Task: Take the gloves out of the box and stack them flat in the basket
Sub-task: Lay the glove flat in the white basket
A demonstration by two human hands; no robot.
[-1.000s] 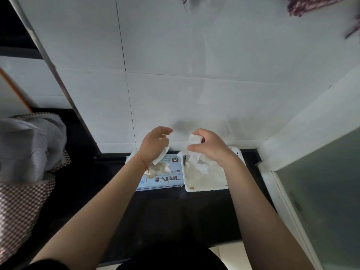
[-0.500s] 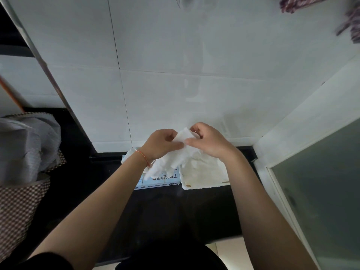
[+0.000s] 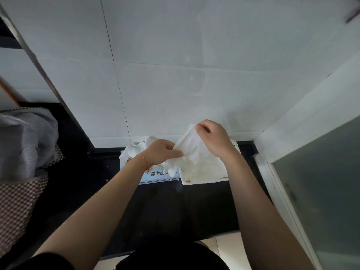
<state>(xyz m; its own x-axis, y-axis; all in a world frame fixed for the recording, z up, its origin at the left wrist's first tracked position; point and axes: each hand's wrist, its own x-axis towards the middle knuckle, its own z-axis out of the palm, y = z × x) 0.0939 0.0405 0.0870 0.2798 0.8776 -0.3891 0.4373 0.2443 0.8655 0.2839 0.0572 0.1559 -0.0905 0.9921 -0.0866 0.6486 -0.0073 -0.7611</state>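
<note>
Both hands pinched one white glove (image 3: 188, 147) above the basket (image 3: 204, 179): right hand (image 3: 213, 140) on the cuff at 1 o'clock, left hand (image 3: 162, 152) on the finger end. Best to pull it taut w/ both, then lower flat onto the pile. Glove box (image 3: 155, 175) sat touching the basket at 9 o'clock, more gloves spilling from its top. Checked bag (image 3: 21, 172) far left, out of the way.
</note>
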